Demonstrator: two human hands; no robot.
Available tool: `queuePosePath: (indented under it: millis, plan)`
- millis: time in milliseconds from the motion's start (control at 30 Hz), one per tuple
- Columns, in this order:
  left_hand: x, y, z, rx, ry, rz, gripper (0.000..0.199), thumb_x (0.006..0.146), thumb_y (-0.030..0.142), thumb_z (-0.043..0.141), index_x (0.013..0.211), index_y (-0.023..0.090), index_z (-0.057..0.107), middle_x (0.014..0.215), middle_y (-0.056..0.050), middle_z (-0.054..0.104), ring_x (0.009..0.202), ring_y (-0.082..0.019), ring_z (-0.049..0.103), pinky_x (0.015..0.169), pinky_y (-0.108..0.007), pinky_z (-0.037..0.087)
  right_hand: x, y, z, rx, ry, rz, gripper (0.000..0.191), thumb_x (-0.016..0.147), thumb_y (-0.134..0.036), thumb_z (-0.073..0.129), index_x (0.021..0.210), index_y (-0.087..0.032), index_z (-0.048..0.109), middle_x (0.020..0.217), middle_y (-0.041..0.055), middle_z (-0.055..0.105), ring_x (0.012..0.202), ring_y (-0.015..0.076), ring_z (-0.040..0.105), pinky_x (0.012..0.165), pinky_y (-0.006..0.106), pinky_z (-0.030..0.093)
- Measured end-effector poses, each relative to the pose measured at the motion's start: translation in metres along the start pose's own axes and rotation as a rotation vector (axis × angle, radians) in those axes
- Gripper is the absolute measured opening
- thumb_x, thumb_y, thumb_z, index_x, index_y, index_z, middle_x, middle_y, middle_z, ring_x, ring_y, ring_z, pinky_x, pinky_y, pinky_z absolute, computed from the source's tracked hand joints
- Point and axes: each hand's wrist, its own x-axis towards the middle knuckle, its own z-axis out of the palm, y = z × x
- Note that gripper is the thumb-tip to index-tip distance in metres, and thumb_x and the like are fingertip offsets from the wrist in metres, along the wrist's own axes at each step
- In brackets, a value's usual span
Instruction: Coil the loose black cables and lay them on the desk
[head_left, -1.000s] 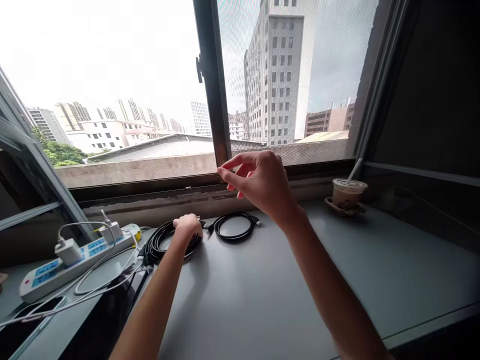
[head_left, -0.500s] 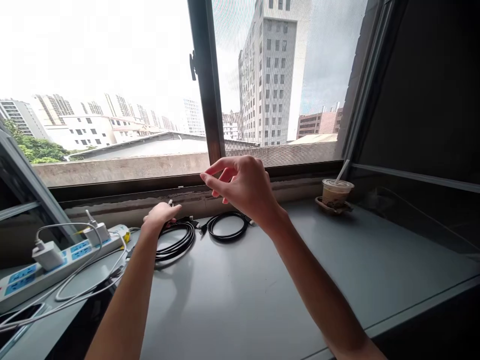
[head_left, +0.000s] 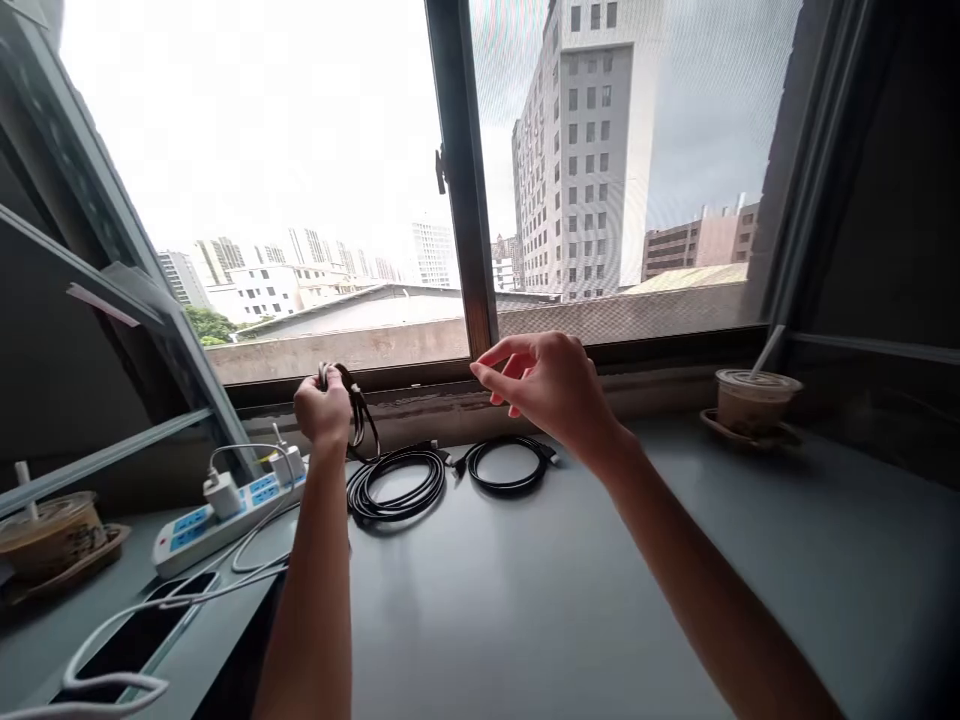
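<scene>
My left hand (head_left: 324, 408) is closed round a small bundle of dark cable (head_left: 358, 408), raised near the window sill, with loops hanging down on its right. Below and to the right of it, a larger black cable coil (head_left: 397, 515) lies on the grey desk. A smaller black cable coil (head_left: 508, 487) rests to the right of that one, its connectors at the sides. My right hand (head_left: 551, 385) hovers above and to the right of the small coil, thumb and forefinger tips pinched together, with nothing visible between them.
On the left are a white power strip (head_left: 176, 562) with chargers and white cables, a dark phone (head_left: 142, 632) and an iced drink (head_left: 52, 540). Another lidded cup (head_left: 756, 405) stands at the right rear. A window frame (head_left: 466, 200) rises behind the desk.
My left hand has lifted a cable bundle from beside the large coil. The view has turned left, bringing the left cup into sight. My right hand keeps its pinched shape.
</scene>
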Motion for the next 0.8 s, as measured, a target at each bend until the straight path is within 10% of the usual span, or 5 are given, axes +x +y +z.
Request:
queuePosePath:
  millis: [133, 267, 467, 800]
  plan:
    - [-0.012, 0.039, -0.013, -0.495, -0.082, 0.013, 0.011, 0.079, 0.025, 0.051, 0.075, 0.015, 0.053, 0.044, 0.009, 0.030, 0.033, -0.005, 0.024, 0.034, -0.019, 0.020, -0.001, 0.000, 0.009, -0.038, -0.045, 0.015, 0.017, 0.079, -0.036, 0.061, 0.076, -0.022, 0.070, 0.052, -0.0034, 0.061, 0.049, 0.0104, 0.057, 0.054, 0.024, 0.038]
    - [-0.039, 0.070, -0.011, -0.687, -0.358, 0.014, 0.010, 0.078, 0.022, 0.055, 0.080, 0.013, 0.055, 0.044, 0.009, 0.031, 0.036, -0.004, 0.028, 0.034, -0.016, 0.022, -0.003, -0.004, 0.016, -0.034, -0.114, -0.010, 0.027, 0.082, -0.042, 0.057, 0.073, -0.020, 0.069, 0.058, -0.0017, 0.063, 0.052, 0.0098, 0.057, 0.054, 0.022, 0.036]
    - [-0.079, 0.096, -0.001, -0.615, -0.522, -0.095, 0.023, 0.079, 0.033, 0.055, 0.089, 0.012, 0.058, 0.055, 0.001, 0.055, 0.050, -0.009, 0.052, 0.050, -0.018, 0.042, -0.008, -0.007, 0.019, 0.053, -0.254, -0.110, 0.035, 0.076, -0.055, 0.059, 0.071, -0.022, 0.070, 0.066, -0.0032, 0.066, 0.056, 0.0090, 0.058, 0.055, 0.022, 0.034]
    - [-0.110, 0.110, 0.001, -0.564, -0.673, -0.057, 0.046, 0.079, 0.056, 0.051, 0.109, 0.021, 0.058, 0.085, -0.004, 0.065, 0.053, -0.010, 0.055, 0.040, -0.019, 0.042, -0.014, -0.018, 0.009, 0.063, -0.236, -0.141, 0.016, 0.071, -0.036, 0.066, 0.078, -0.022, 0.066, 0.074, -0.0058, 0.067, 0.068, 0.0121, 0.062, 0.059, 0.023, 0.035]
